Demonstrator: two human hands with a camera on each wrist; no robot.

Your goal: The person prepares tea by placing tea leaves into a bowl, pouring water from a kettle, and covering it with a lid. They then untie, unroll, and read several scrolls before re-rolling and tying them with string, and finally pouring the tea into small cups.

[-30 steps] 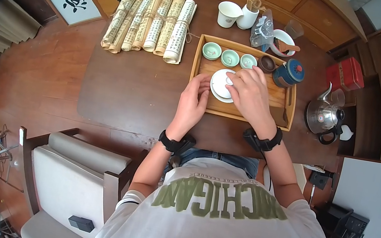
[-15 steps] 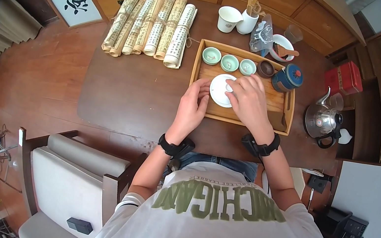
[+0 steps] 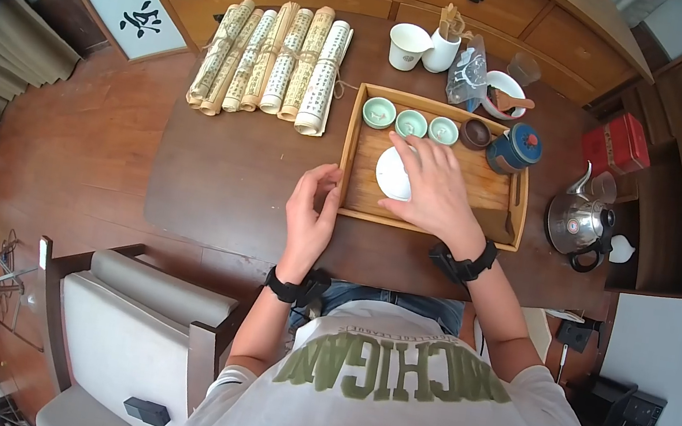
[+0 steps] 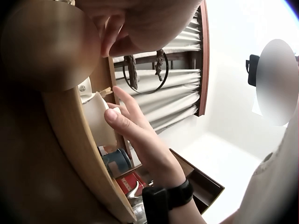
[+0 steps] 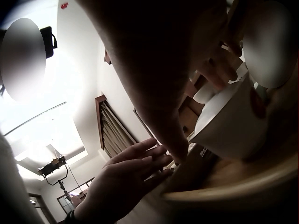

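Observation:
A white lidded bowl (image 3: 393, 173) stands on the wooden tray (image 3: 351, 152), behind several small cups (image 5: 238, 123) is how its pale side shows from the right wrist. Over its right side, the right hand (image 3: 435, 191) spreads thumb and fingers apart; whether they touch it, I cannot tell. From the left wrist, that hand (image 4: 148, 142) appears beside the bowl (image 4: 99, 119), fingers extended. The left hand (image 3: 309, 215) is at the tray's left front edge, fingers loosely bent, holding nothing visible; contact with the edge is unclear.
Green cups (image 3: 411, 123), a dark cup (image 3: 475, 133) and a blue jar (image 3: 514, 148) line the tray's back. Paper rolls (image 3: 278, 60) lie left. Behind stand a white pitcher (image 3: 407, 47) and brush holder (image 3: 441, 52); a steel kettle (image 3: 575, 219) stands right.
The left hand has moved left and toward the body, away from the bowl. The right hand's fingers have gone from pinching the lid's knob to spreading over the bowl.

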